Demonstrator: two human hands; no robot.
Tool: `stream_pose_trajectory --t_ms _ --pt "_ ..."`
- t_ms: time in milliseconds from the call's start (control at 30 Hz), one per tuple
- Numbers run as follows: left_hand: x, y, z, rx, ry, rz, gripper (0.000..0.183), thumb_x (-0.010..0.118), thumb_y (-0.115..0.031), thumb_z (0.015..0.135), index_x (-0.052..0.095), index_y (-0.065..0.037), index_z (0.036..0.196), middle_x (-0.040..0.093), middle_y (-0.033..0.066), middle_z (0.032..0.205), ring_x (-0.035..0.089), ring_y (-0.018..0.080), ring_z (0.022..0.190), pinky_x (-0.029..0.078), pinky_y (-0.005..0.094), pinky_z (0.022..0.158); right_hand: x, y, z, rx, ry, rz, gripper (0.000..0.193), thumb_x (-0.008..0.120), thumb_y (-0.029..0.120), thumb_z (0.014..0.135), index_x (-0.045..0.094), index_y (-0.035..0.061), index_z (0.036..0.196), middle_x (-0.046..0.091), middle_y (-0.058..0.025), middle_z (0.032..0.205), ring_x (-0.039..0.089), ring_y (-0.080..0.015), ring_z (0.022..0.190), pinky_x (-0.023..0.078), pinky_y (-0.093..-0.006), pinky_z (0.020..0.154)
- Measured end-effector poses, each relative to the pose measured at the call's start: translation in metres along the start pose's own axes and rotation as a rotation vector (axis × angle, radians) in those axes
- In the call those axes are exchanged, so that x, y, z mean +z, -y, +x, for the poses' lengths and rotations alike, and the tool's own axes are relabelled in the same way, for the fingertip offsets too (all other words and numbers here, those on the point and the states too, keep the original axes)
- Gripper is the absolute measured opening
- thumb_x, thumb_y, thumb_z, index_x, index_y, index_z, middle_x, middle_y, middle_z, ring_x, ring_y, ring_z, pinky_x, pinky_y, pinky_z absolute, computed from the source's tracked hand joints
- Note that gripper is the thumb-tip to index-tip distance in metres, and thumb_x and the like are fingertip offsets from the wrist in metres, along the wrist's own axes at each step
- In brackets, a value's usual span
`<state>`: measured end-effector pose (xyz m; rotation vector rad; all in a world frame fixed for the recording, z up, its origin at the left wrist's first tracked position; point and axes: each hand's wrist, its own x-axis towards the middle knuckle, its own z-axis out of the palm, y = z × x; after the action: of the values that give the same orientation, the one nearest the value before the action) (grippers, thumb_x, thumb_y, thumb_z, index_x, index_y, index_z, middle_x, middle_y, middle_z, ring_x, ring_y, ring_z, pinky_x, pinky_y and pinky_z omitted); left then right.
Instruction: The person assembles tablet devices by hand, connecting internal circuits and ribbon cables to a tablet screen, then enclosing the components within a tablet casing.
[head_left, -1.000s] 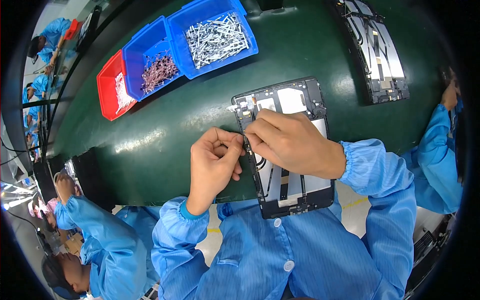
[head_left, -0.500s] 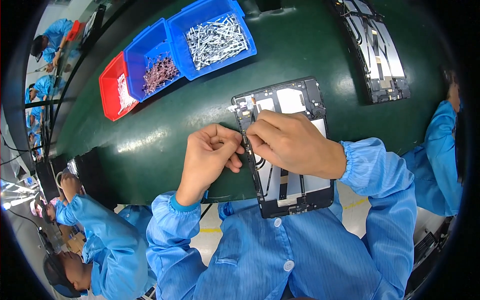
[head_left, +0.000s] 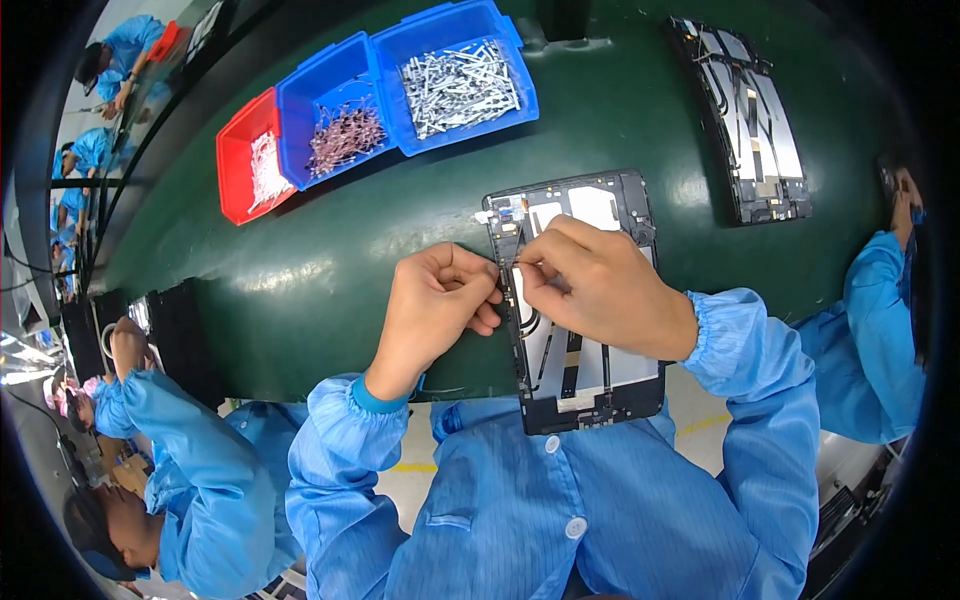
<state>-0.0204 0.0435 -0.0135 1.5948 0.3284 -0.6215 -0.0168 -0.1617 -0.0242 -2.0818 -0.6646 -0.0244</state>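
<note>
An opened tablet (head_left: 628,375) lies in front of me with its inner boards, dark cables and silvery plates exposed. Its lower end reaches past the table's near edge. My left hand (head_left: 432,310) is at the tablet's left rim, thumb and index finger pinched together, the other fingers curled. My right hand (head_left: 612,290) hovers over the upper left of the tablet, also in a pinch, fingertips close to the same rim. A thin dark strand seems to show at the right fingertips, but it is too small to name. Whatever the left fingertips hold is hidden.
On the green table (head_left: 300,330), a red bin (head_left: 232,185) of white pieces adjoins a blue bin (head_left: 293,105) of thin pinkish parts and another blue bin (head_left: 510,75) of silvery strips. A second opened tablet (head_left: 765,130) lies far right. Co-workers sit left and right.
My view has shifted a little, so the bins appear farther right. The right fingertips have drawn slightly away from the left ones; both hands stay pinched at the rim.
</note>
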Motion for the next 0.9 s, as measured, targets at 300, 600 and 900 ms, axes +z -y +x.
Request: stream_pose_trajectory --t_ms 300,600,900 --pt "-0.005 -0.014 0.009 0.032 0.087 0.101 0.016 0.067 -0.004 0.087 0.054 0.005 0.093 0.066 0.0108 0.071 0.064 0.0141 0.051 0.052 0.026 0.043 -0.006 0.006 0.009 0.052 0.078 -0.072 0.011 0.07 0.002 0.074 0.061 -0.0003 0.08 0.059 -0.0113 0.075 0.065 -0.0235 0.062 0.052 -0.034 0.056" --pt "-0.007 -0.005 0.014 0.067 0.166 0.11 0.018 0.067 -0.006 0.088 0.052 0.002 0.094 0.061 0.0068 0.066 0.061 0.0143 0.048 0.049 0.0266 0.039 -0.048 0.004 0.11 -0.11 -0.095 -0.281 0.009 0.067 0.007 0.08 0.066 -0.0024 0.077 0.063 -0.0143 0.075 0.064 -0.027 0.071 0.049 -0.0374 0.065" --pt "-0.014 0.004 0.008 0.252 0.026 -0.116 0.023 0.067 -0.013 0.092 0.054 0.003 0.101 0.059 0.0047 0.065 0.058 0.0103 0.047 0.045 0.0248 0.039 -0.026 -0.026 0.161 -0.306 0.234 -0.972 0.007 0.066 0.008 0.077 0.067 0.0049 0.071 0.065 -0.0099 0.08 0.058 -0.0263 0.082 0.037 -0.041 0.083"
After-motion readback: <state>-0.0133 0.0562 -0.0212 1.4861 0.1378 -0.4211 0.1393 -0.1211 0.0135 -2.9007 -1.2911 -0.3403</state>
